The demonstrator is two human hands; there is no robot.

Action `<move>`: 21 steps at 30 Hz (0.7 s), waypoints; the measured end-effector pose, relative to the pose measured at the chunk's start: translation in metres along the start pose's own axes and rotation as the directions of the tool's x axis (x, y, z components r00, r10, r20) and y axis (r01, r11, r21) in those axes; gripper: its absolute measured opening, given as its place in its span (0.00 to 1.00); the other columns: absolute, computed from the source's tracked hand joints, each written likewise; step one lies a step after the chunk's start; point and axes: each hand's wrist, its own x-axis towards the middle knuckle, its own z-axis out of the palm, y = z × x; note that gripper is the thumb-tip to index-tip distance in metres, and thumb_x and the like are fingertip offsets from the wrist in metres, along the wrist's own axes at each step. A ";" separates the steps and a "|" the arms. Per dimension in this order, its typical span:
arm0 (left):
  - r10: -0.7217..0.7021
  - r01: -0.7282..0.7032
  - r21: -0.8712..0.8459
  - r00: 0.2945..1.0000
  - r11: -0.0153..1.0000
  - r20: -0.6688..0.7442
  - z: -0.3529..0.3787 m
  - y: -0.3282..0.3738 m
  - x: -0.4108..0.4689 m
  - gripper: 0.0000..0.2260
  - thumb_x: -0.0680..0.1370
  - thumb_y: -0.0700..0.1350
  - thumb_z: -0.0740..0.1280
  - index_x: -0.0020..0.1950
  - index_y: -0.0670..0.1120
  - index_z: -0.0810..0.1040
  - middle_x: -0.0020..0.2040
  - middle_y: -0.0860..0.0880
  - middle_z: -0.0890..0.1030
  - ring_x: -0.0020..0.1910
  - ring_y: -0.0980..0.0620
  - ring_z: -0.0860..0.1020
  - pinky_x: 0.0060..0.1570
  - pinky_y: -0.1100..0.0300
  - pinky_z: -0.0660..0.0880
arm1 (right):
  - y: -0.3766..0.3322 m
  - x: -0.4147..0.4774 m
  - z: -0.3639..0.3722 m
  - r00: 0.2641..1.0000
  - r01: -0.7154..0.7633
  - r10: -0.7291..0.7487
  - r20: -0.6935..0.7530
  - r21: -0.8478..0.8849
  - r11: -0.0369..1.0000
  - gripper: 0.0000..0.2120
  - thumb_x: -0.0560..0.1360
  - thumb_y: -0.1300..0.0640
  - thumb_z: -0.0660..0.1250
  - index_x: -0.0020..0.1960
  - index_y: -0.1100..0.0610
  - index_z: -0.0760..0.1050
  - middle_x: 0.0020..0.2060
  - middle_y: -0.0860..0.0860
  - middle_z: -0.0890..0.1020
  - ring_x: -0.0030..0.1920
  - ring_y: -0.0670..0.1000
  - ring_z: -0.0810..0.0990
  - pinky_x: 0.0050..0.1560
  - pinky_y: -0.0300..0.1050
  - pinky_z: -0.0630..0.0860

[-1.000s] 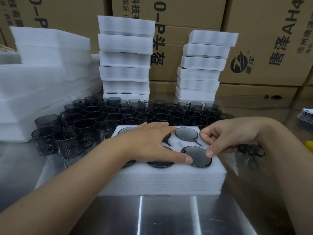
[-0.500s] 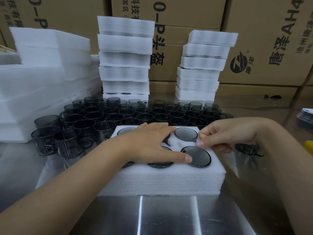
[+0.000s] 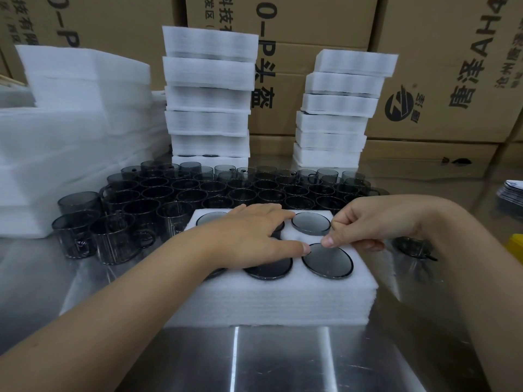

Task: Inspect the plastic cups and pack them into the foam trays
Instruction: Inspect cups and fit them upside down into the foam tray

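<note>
Foam tray (image 3: 283,295) sits center frame on steel tabletop (image 3: 283,363), with dark cups seated in its pockets. Left hand (image 3: 254,233) lies flat on the tray, fingers spread, thumb tip at the rim of the lower-right cup (image 3: 328,261). Right hand (image 3: 368,222) has fingers curled, thumb on that cup's far edge; can't tell if it pinches anything. Loose cups (image 3: 226,190) are crowded behind the tray. Foam tray stacks (image 3: 209,89) upper center, cardboard boxes (image 3: 452,66) behind.

- The right hand (image 3: 368,224) has slid left — its fingertips (image 3: 328,241), earlier at the near-right cup's (image 3: 328,261) right rim, now sit at its far edge.
- The left hand's (image 3: 254,236) thumb has edged back towards them.
</note>
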 end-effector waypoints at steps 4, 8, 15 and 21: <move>-0.027 0.027 0.000 1.000 1.000 0.007 -0.002 0.002 -0.002 0.32 0.76 0.65 0.58 0.77 0.58 0.54 0.78 0.55 0.53 0.76 0.56 0.50 0.75 0.52 0.46 | -0.002 -0.001 0.000 1.000 -0.009 0.009 0.006 -0.019 1.000 0.22 0.63 0.36 0.71 0.28 0.51 0.65 0.24 0.49 0.68 0.26 0.47 0.66 0.33 0.41 0.65; -0.004 0.004 0.003 1.000 1.000 -0.003 -0.002 0.002 -0.001 0.31 0.76 0.65 0.58 0.76 0.58 0.56 0.75 0.53 0.60 0.75 0.54 0.55 0.74 0.49 0.52 | -0.007 -0.006 0.000 0.998 -0.055 0.058 0.025 -0.081 0.995 0.28 0.59 0.29 0.72 0.32 0.52 0.67 0.25 0.48 0.71 0.28 0.47 0.69 0.34 0.41 0.68; -0.031 0.031 -0.006 1.000 1.000 -0.005 -0.001 0.003 -0.003 0.32 0.75 0.65 0.58 0.77 0.58 0.54 0.78 0.55 0.53 0.76 0.57 0.49 0.75 0.53 0.45 | -0.022 -0.009 0.003 0.982 -0.164 0.183 0.039 -0.293 0.942 0.33 0.50 0.28 0.75 0.36 0.52 0.67 0.27 0.46 0.73 0.32 0.48 0.71 0.35 0.41 0.69; -0.028 0.027 -0.021 1.000 0.999 -0.010 -0.002 0.003 -0.003 0.32 0.75 0.65 0.59 0.76 0.58 0.55 0.77 0.55 0.55 0.76 0.56 0.50 0.75 0.52 0.46 | -0.023 -0.009 0.004 0.982 -0.166 0.185 0.034 -0.307 0.937 0.35 0.45 0.27 0.71 0.36 0.52 0.66 0.27 0.46 0.73 0.32 0.47 0.72 0.35 0.40 0.70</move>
